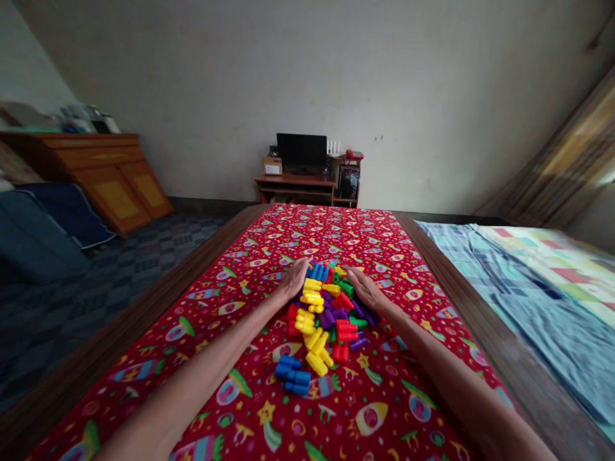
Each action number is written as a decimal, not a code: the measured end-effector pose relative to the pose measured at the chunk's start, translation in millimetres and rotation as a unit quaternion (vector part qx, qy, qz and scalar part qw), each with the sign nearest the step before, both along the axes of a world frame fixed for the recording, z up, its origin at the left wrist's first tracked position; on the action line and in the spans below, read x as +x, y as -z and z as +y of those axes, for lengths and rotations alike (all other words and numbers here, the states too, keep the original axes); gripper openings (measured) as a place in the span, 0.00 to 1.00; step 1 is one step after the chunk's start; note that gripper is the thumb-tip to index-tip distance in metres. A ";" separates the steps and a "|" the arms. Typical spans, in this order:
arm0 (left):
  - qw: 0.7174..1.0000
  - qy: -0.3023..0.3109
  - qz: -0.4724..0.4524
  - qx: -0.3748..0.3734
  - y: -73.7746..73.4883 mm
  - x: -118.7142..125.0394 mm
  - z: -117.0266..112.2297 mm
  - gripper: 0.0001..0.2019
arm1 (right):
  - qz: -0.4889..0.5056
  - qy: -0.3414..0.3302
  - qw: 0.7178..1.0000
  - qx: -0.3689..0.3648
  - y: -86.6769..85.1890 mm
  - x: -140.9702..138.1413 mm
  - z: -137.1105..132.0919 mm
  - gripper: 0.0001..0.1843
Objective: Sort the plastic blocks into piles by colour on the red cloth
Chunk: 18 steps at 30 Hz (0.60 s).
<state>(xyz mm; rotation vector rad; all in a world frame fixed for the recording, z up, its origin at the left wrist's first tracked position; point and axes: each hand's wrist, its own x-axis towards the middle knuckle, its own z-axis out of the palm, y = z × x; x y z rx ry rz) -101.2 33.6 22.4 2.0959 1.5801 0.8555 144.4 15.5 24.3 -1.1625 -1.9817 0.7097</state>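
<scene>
**Two bare hands lie against a heap of plastic building blocks on a red cloth.**

On my feed, a wooden desk with a monitor stands at the far wall, a wooden cabinet sits off left, and a checked bedsheet lies right. A red rocket-print cloth covers a wood-edged platform. The heap of plastic building blocks sits mid-cloth, about centred between the long edges. The left hand lies palm down, fingers together, touching yellow blocks at the heap's far-left side. The right hand lies the same way, beside green blocks. Neither hand pinches anything. Blue blocks sit at the near end of the heap.
</scene>
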 end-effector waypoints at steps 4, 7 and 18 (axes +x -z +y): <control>0.996 0.090 -0.007 -0.007 -16.7 18.9 -15.3 0.29 | -0.021 0.013 1.000 0.016 -13.9 18.4 -16.6 0.33; 0.989 0.136 0.008 0.059 -27.7 0.3 -53.1 0.32 | -0.080 -0.002 0.995 0.052 -17.0 54.6 -46.8 0.33; 0.889 0.316 0.244 0.226 -6.6 -0.2 -133.3 0.31 | -0.265 -0.128 0.931 0.215 9.5 30.0 -95.0 0.51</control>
